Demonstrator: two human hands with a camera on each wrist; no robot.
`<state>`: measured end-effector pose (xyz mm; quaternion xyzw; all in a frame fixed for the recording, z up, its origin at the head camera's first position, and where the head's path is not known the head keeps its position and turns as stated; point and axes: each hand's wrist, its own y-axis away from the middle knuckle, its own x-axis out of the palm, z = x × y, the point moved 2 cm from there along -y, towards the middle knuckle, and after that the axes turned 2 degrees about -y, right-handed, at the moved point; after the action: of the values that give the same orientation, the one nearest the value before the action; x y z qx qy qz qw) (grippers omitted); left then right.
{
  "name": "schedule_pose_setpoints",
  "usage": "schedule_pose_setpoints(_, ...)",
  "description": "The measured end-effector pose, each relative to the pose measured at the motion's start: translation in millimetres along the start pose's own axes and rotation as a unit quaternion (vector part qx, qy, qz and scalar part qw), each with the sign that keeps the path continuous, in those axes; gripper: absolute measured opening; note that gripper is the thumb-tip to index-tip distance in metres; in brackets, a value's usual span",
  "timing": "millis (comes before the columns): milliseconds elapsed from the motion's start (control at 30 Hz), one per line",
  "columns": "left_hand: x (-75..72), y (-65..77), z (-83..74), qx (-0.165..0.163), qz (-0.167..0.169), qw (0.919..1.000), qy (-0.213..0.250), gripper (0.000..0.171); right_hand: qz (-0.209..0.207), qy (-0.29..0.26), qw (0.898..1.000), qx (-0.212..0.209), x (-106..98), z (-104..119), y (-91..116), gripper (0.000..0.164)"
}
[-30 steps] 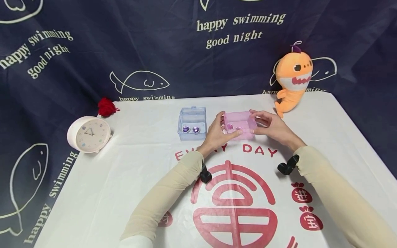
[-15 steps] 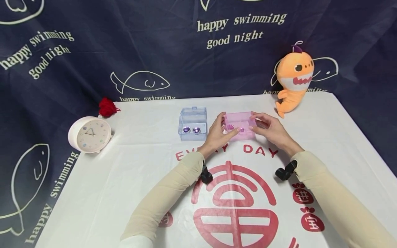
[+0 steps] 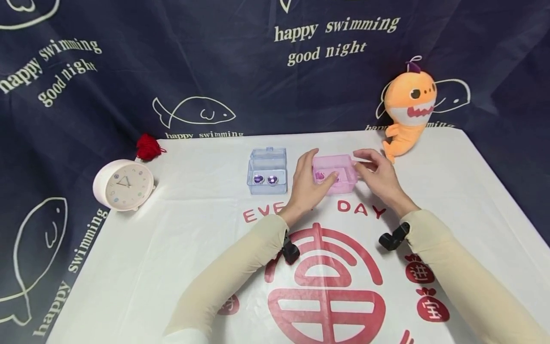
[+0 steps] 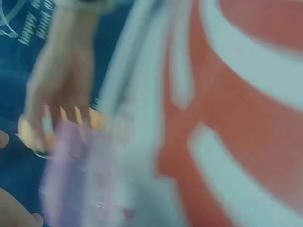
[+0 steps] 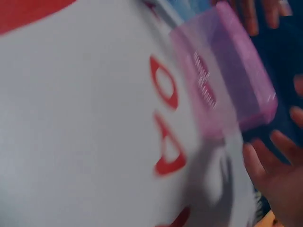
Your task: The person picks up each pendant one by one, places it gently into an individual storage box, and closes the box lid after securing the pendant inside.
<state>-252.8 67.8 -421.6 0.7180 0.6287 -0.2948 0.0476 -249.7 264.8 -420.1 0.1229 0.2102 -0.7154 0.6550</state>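
Observation:
A clear pink box (image 3: pixel 341 185) stands on the table with its lid (image 3: pixel 333 162) raised. Inside it lie two pink gem-like pieces (image 5: pixel 204 82), partly covered by the left thumb in the head view. My left hand (image 3: pixel 307 188) is at the box's left side, fingers extended and thumb over the front. At the other end, my right hand (image 3: pixel 380 177) has its fingers spread just off the box's corner, as the right wrist view shows. Left of these is a clear blue box (image 3: pixel 267 188), its lid up, with two purple gem-like pieces (image 3: pixel 272 179) inside.
A round white alarm clock (image 3: pixel 129 185) and a red yarn bundle (image 3: pixel 149 147) are at the left. An orange plush shark (image 3: pixel 408 112) leans at the back right against the dark blue curtain (image 3: pixel 258 71). Red prints mark the white tablecloth (image 3: pixel 180 229).
Both hands have loosened from the pink box's sides: the left fingers have straightened, and the right hand has drawn off slightly. The box has shifted a little to the right.

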Motion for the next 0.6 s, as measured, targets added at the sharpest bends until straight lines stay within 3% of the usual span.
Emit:
schedule_pose_setpoints(133, -27.3, 0.4, -19.9, 0.023, -0.036, 0.9991, -0.003, 0.067, -0.08, 0.0, 0.996, -0.033, 6, 22, -7, 0.032)
schedule_pose_setpoints(233, -52.8, -1.9, -19.4, 0.016, -0.06, 0.9979, -0.016, 0.066, -0.103, -0.028, 0.993, -0.052, 13, 41, -11, 0.029)
schedule_pose_setpoints(333, -77.0, -4.6, -4.7, 0.004, -0.082, 0.9963, -0.028, 0.067, -0.085, -0.087, 0.991, -0.057, 25, 59, -15, 0.027)
schedule_pose_setpoints(433, -98.6, -3.8, 16.0, -0.014, -0.095, 0.9949, -0.032, 0.07, -0.037, -0.157, 0.986, -0.037, 41, 76, -19, 0.026)
schedule_pose_setpoints(600, -121.7, 7.9, 54.8, -0.077, -0.067, 0.9944, -0.027, 0.083, 0.026, -0.194, 0.98, 0.019, 77, 97, -28, 0.031)
